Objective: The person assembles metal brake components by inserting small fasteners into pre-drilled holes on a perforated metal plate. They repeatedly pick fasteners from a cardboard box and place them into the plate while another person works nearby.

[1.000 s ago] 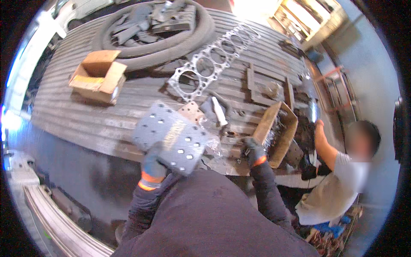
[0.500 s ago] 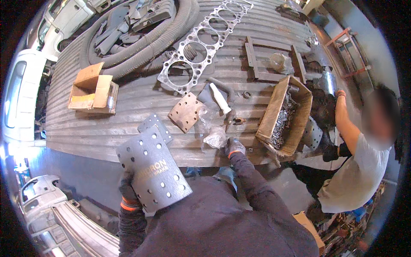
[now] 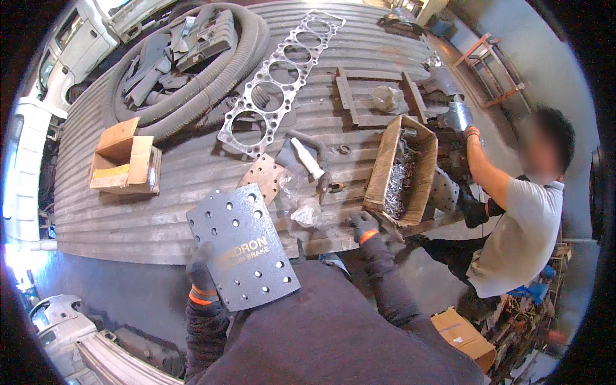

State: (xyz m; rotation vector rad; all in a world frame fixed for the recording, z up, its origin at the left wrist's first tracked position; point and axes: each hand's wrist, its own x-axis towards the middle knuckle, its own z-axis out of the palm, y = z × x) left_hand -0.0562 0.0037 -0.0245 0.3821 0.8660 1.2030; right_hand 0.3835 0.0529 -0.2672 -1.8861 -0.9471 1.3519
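Note:
My gloved left hand [image 3: 203, 264] grips the left edge of a dark grey brake lining [image 3: 245, 247], a curved plate with rows of holes, raised in front of the table. Part of another grey lining [image 3: 215, 192] shows behind its upper corner. My gloved right hand [image 3: 364, 222] is by the table's near edge, just left of the lower end of a worn cardboard box [image 3: 376, 173] of small metal rivets [image 3: 396, 187]. Its fingers are curled, and anything in them is too small to make out. A brown lining [image 3: 263, 174] and a crumpled clear plastic bag [image 3: 305, 210] lie beyond the held lining.
On the ribbed tabletop are a white bottle [image 3: 307, 158], a metal gasket [image 3: 262, 96], coiled grey hose [image 3: 253, 58], an open carton [image 3: 141, 160] and a metal frame [image 3: 346, 96]. A co-worker [image 3: 523, 224] stands at the right, one hand on a shiny cylinder [image 3: 457, 117].
My right hand has moved right, away from the plastic bag and closer to the rivet box. The lining in my left hand has tilted slightly. The whole view has shifted.

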